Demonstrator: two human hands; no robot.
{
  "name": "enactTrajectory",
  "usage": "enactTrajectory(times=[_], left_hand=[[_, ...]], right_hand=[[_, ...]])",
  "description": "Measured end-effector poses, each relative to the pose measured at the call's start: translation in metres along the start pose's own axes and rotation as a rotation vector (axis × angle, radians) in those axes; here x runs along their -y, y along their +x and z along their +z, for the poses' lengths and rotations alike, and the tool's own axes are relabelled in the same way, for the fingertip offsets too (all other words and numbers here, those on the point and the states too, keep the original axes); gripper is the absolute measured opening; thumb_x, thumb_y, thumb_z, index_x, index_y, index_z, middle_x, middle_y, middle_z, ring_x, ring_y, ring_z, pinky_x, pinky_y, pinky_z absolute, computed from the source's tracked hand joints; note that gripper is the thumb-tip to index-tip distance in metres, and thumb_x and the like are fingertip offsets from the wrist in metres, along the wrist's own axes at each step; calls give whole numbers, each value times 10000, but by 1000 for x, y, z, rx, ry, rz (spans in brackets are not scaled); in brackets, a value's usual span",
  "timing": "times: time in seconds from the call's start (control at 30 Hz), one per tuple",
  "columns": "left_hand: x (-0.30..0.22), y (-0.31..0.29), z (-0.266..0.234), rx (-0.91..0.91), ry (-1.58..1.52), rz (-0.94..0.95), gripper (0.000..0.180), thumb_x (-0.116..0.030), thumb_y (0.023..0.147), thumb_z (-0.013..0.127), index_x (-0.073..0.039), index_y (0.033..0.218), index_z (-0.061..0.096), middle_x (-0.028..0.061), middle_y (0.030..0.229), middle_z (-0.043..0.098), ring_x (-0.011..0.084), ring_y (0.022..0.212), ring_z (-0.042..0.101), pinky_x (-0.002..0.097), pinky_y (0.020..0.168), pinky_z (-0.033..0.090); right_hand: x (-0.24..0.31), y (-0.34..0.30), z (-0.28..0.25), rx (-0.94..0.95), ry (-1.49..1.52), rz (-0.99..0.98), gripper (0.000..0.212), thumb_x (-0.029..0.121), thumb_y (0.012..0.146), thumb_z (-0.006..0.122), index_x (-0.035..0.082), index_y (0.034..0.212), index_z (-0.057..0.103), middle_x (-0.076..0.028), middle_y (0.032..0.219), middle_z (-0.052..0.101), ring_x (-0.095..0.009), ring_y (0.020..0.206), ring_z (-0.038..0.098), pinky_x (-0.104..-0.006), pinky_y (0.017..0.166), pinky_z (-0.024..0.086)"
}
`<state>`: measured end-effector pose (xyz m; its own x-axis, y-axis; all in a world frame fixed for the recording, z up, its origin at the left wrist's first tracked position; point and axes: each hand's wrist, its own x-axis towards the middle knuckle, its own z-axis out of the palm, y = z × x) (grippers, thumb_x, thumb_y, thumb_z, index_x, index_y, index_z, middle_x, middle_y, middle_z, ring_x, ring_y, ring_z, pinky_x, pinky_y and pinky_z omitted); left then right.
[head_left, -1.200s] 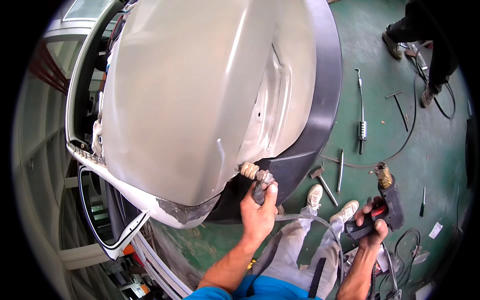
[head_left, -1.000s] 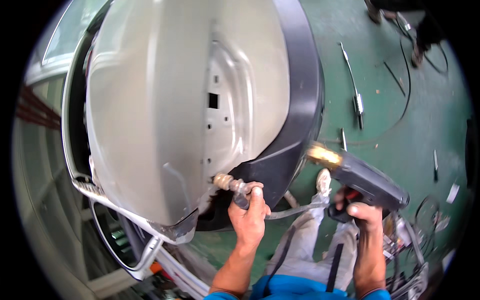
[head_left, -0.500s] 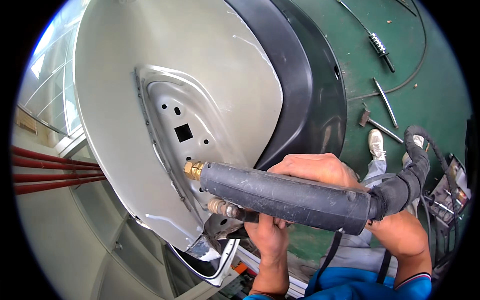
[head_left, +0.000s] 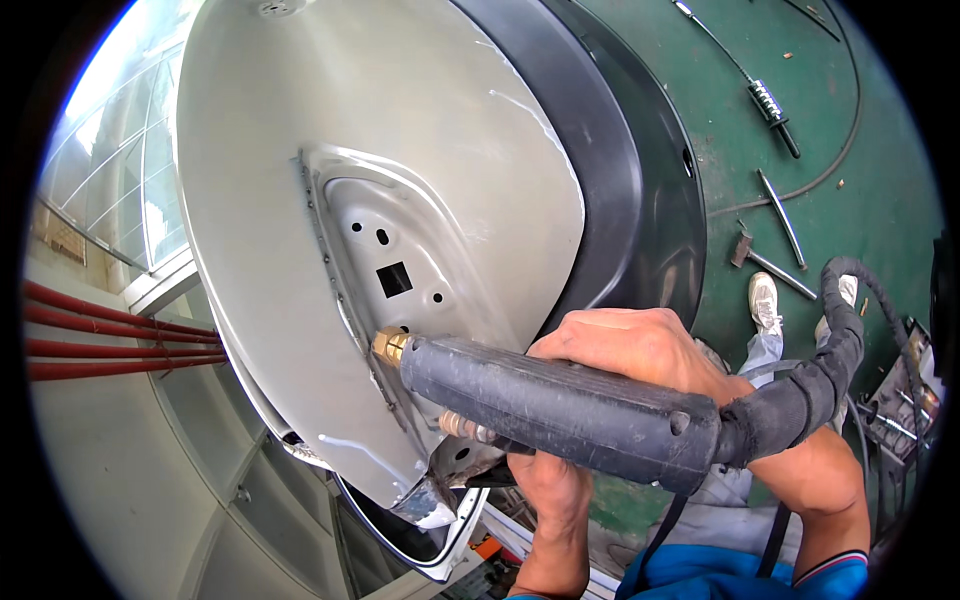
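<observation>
A thick black welding gun [head_left: 550, 405], with a brass nut [head_left: 389, 346] on its front end and a heavy wrapped cable [head_left: 800, 400] at its rear, lies slantwise over the panel. Behind its barrel my right hand [head_left: 635, 345] is closed around it, the fingers partly hidden. My left hand [head_left: 550, 485] is closed on the gun's dark lower part, beside a copper-coloured coiled piece [head_left: 466, 427]. Under the brass end is a grey car body panel [head_left: 420, 110] with a recess [head_left: 410, 240] full of holes and a rough seam [head_left: 335, 285] of weld spots. The panel's lower corner [head_left: 428, 500] is dented.
Black trim [head_left: 600, 150] borders the panel's right. On the green floor [head_left: 720, 90] lie a hammer [head_left: 765, 265], a metal rod [head_left: 782, 220], a slide hammer [head_left: 768, 110] and a thin cable [head_left: 845, 140]. Red pipes [head_left: 120, 330] run at the left; a tool tray [head_left: 900, 400] sits at right.
The panel and floor sit slightly further right and lower in view. The gun's brass end has come closer to the seam and its rear has shifted left. Both hands keep their hold.
</observation>
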<state>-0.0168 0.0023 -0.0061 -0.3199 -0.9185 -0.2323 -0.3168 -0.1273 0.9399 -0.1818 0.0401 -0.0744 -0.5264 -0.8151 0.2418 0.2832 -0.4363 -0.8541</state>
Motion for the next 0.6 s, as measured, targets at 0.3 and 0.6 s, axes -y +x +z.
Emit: enactTrajectory(times=[0.3,0.6], left_hand=[[-1,0,2,-233,29,-179,180,-77,967,593,5,1125,615,47,922,651,90,684,580,214,567,428],[3,-4,1,-284,13,-136,76,-84,970,578,-20,1008,595,22,742,592,79,553,487,226,487,357]], right_hand=[[6,3,-1,15,5,-6,392,317,754,701,35,1017,629,-109,844,625,-340,765,649,-411,634,502],[3,0,-1,54,-13,-44,395,292,731,687,31,1020,622,-129,864,617,-356,802,642,-410,668,503]])
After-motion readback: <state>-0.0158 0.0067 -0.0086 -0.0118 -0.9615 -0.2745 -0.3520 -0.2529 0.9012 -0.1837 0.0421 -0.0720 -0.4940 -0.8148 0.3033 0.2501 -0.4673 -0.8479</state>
